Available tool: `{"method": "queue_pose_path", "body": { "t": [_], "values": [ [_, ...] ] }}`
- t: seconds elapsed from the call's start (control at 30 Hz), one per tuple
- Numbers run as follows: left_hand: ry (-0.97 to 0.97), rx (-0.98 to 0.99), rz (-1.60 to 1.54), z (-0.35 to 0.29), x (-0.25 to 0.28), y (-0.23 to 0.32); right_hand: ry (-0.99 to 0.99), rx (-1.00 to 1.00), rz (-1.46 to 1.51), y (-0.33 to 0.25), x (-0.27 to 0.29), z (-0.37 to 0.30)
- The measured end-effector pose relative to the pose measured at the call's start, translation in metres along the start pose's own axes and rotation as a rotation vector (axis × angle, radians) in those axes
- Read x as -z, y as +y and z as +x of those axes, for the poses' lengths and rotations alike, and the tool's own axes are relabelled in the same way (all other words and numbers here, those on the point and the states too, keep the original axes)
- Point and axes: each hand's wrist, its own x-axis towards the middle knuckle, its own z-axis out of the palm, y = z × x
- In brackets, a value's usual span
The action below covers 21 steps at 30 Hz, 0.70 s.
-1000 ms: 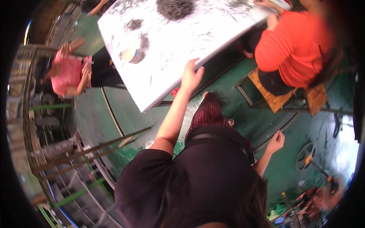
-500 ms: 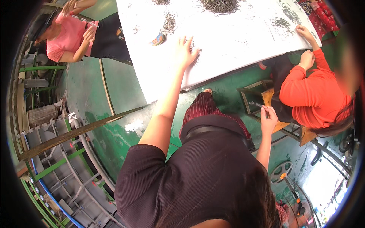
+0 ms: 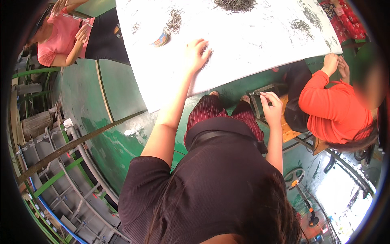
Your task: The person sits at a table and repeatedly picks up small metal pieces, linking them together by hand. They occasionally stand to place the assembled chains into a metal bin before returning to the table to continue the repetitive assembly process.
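Note:
On the white-topped table [image 3: 243, 53], my left hand [image 3: 196, 56] rests near the front edge with its fingers curled down. A few small dark strips show around its fingertips, and whatever is under them is hidden. A round tin [image 3: 161, 38] with a coloured side lies tilted just beyond that hand, to the left. My right hand [image 3: 272, 105] is off the table, raised in front of me on the right. Its thumb and fingertips pinch a small thin dark-and-silver piece [image 3: 255, 93], too small to name.
A large heap of dark strips [image 3: 235, 4] lies at the far side, with smaller piles [image 3: 174, 21] about the table. A person in pink [image 3: 61, 38] works at the left, another in orange-red [image 3: 333, 103] sits at the right on a wooden stool. A wooden rail [image 3: 81, 138] and grey pipes stand left.
My right hand has come forward and left with the thin piece. My left hand's fingers have curled in. The person in orange-red has drawn a hand back from the table.

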Motion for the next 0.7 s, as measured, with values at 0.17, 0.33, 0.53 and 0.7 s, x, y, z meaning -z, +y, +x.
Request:
{"method": "queue_pose_path", "body": {
  "t": [0.17,0.33,0.53,0.7],
  "values": [
    [-0.006,0.117,0.266,0.033,-0.003,-0.003,-0.040,0.049,0.015,-0.008,-0.001,0.019],
    [-0.217,0.221,0.539,0.069,-0.001,0.004,-0.061,0.078,0.015,-0.009,-0.006,0.037],
    [-0.333,0.396,-0.182,0.065,0.011,0.037,-0.109,0.114,0.031,-0.023,-0.012,0.048],
    [-0.383,0.509,-0.811,0.015,0.028,0.122,-0.114,0.095,-0.015,-0.040,-0.016,0.049]
  ]
}}
